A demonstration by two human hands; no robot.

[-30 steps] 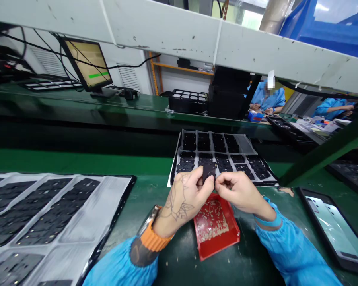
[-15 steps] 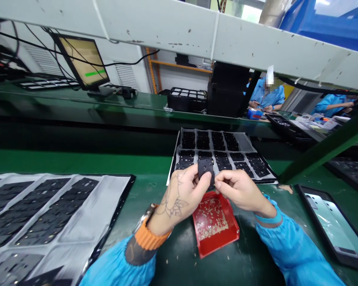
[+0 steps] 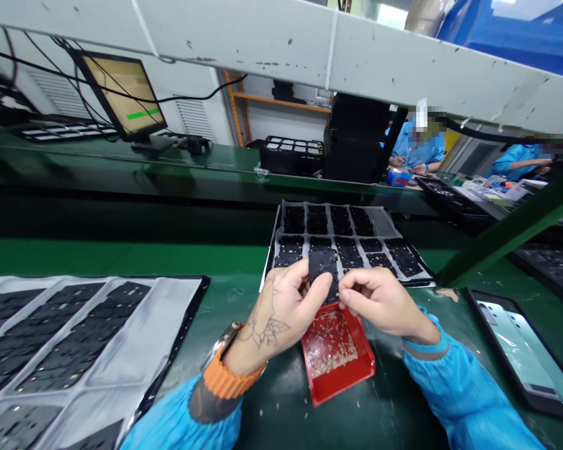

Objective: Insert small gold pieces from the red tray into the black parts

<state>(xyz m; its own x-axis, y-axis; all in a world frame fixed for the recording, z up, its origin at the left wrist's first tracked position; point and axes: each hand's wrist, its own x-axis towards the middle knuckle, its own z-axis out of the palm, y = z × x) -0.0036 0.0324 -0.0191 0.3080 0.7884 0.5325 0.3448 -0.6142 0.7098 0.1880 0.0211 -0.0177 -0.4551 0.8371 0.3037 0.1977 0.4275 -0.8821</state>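
My left hand (image 3: 288,300) grips a flat black plastic part (image 3: 323,269) between thumb and fingers, tilted up over the bench. At its right edge my right hand (image 3: 380,301) is closed in a pinch; whatever its fingertips hold is too small to make out. Just below both hands lies a red plastic bin (image 3: 340,387) with many tiny pale pieces in it. Behind them a divided tray (image 3: 387,220) carries rows of similar black parts.
A larger tray (image 3: 138,356) of black parts lies at left. On the right rests a black-framed tray with a pale green panel (image 3: 520,350). A slanted green post (image 3: 511,231) and a low white beam (image 3: 263,37) border the space. Co-workers (image 3: 417,147) sit at the back.
The view has shifted slightly. My left hand still holds the black part, and my right fingertips stay at its right edge; little else differs.
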